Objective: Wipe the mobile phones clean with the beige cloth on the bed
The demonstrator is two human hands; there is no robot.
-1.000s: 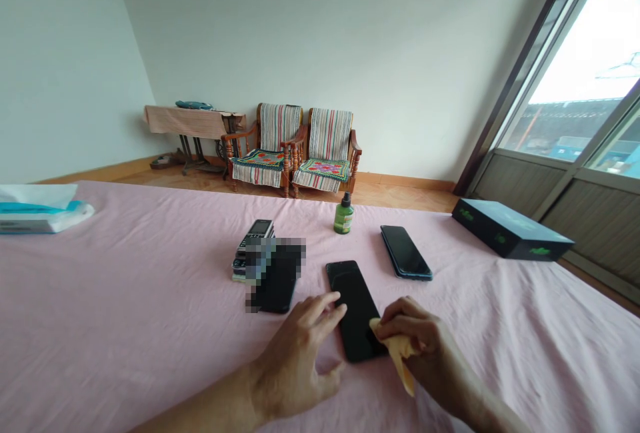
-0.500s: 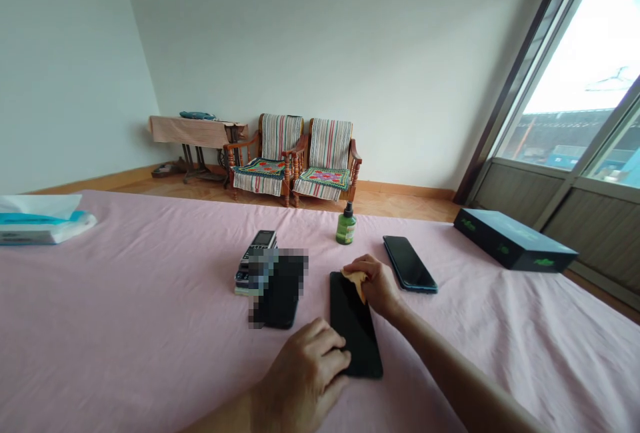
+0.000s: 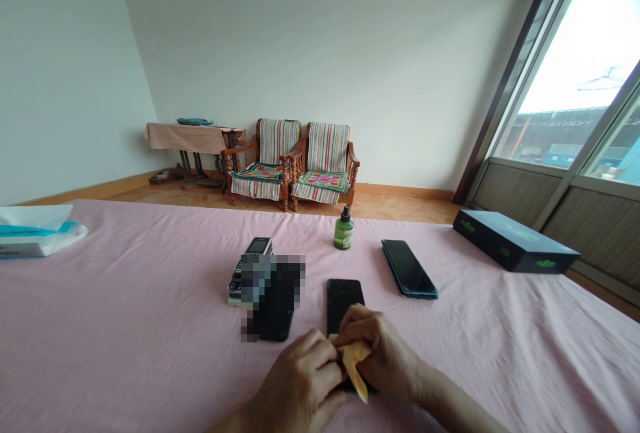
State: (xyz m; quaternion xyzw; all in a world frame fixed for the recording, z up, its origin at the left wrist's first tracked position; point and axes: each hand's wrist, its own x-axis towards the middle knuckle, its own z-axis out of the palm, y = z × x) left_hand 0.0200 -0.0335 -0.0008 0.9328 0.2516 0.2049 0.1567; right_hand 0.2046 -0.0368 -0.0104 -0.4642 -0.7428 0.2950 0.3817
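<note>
A black smartphone (image 3: 344, 296) lies flat on the pink cloth, its lower half largely covered by my hands. My left hand (image 3: 303, 380) grips its lower left edge with curled fingers. Bunched in my right hand (image 3: 385, 350) is a yellow wiping cloth (image 3: 356, 358), pressed on the phone's screen right beside my left fingertips. One loose end of it hangs toward me. To the left lie another dark phone (image 3: 275, 310), partly blurred out, and a stack of old keypad phones (image 3: 259, 246). A further smartphone (image 3: 409, 268) rests to the right.
The pink tablecloth (image 3: 140, 326) covers the surface. A green pump bottle (image 3: 343, 230) stands behind the phones. At the right is a black box (image 3: 515, 241), at the far left a tissue pack (image 3: 45, 236). Two wooden chairs (image 3: 320, 176) stand by the wall.
My right hand has drawn the yellow cloth from the phone's top end down toward me, next to my left hand. The left hand keeps its place on the phone. The view has shifted slightly.
</note>
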